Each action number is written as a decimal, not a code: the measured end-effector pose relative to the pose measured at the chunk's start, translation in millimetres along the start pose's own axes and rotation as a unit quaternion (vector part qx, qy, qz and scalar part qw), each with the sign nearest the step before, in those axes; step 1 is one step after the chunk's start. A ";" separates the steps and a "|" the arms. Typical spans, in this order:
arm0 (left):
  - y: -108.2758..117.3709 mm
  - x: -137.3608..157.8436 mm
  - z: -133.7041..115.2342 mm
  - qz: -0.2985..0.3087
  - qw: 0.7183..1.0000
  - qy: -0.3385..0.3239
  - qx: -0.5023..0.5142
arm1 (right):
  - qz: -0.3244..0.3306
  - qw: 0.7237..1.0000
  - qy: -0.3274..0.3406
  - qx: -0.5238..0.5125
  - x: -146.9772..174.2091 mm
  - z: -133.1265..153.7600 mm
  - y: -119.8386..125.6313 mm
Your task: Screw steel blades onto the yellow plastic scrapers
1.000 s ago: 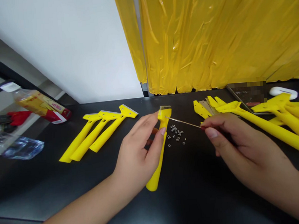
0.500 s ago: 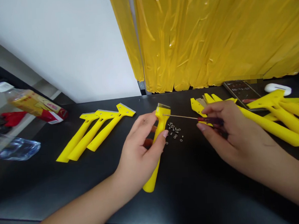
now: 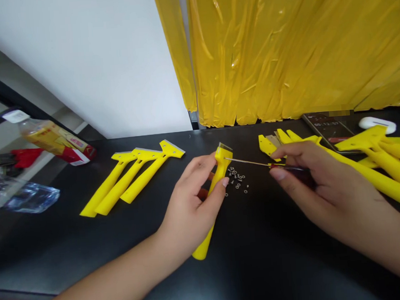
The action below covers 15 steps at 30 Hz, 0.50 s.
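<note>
My left hand (image 3: 196, 200) is closed around the handle of a yellow scraper (image 3: 204, 248), its head tilted up and away from me. In my right hand (image 3: 312, 183) is a screwdriver (image 3: 250, 161) with a dark red handle, mostly hidden by the fingers. Its thin shaft points left and the tip meets the side of the scraper's head. Just right of the scraper, small screws and nuts (image 3: 236, 178) lie scattered on the black table (image 3: 125, 260). Several more yellow scraper handles (image 3: 369, 170) are piled beyond and beside my right hand.
On the left lie three yellow scrapers (image 3: 143, 177) with metal-edged heads. A drink bottle (image 3: 53, 137) and a clear plastic container (image 3: 35, 193) are farther left. At the back right are a phone (image 3: 325, 127) and a white case (image 3: 378, 124). Yellow plastic sheeting (image 3: 264, 49) hangs behind.
The whole view has shifted slightly, so things appear a little to the right. The right hand has turned somewhat around the screwdriver; its tip stays at the scraper's head.
</note>
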<state>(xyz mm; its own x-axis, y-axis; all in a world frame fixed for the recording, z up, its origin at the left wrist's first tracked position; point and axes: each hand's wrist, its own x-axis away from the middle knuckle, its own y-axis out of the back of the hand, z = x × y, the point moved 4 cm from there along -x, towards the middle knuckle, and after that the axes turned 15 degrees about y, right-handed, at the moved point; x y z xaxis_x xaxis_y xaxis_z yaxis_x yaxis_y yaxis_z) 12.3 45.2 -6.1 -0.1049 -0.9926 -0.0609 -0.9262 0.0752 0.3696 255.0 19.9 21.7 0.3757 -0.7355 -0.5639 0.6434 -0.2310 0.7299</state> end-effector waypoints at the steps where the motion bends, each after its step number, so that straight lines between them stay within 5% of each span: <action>1: -0.3 0.0 0.5 0.001 1.000 0.002 0.000 | -0.003 1.000 -0.005 -0.005 0.3 -0.4 0.0; 6: 0.4 0.9 -0.6 0.001 1.000 -0.004 -0.004 | 0.048 0.997 -0.021 -0.060 -0.9 0.7 -4.9; 9: 2.2 1.0 -3.5 -0.002 1.000 -0.019 -0.019 | 0.076 0.970 -0.123 -0.194 -0.2 -6.2 -12.5; 15: 6.6 -1.4 -10.5 -0.004 0.995 -0.080 -0.054 | 0.055 0.763 -0.304 -0.567 6.5 -7.9 -30.3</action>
<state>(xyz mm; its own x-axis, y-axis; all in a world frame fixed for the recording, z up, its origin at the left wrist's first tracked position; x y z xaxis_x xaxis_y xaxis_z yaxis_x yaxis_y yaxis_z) 10.1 46.2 6.1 -0.1628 -0.9644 -0.2082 -0.8839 0.0488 0.4651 243.2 27.2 -7.1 0.3112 -0.9503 0.0125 0.9237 0.2993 -0.2390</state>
